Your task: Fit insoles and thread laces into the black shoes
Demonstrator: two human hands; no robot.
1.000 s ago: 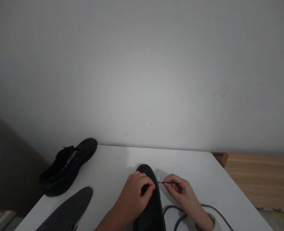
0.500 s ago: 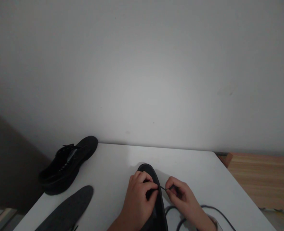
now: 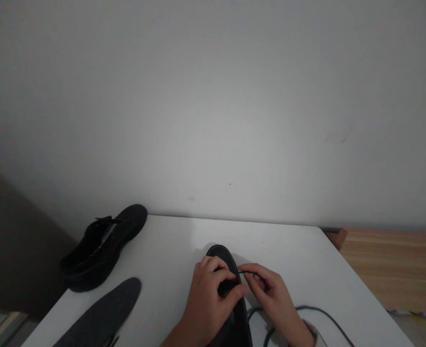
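Lacing in hand: your left hand (image 3: 209,294) steadies the black shoe (image 3: 231,308) while your right hand (image 3: 271,296) pinches the shoelace (image 3: 247,273), probably eyelet-bound.

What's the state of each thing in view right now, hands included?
left hand: closed on the near black shoe, fingers curled over its upper.
right hand: pinching the black lace end at the shoe.
near black shoe: flat on the white table, toe away.
black lace: loose, trailing right.
far black shoe: at the table's left edge, untouched.
dark insole: lying flat.
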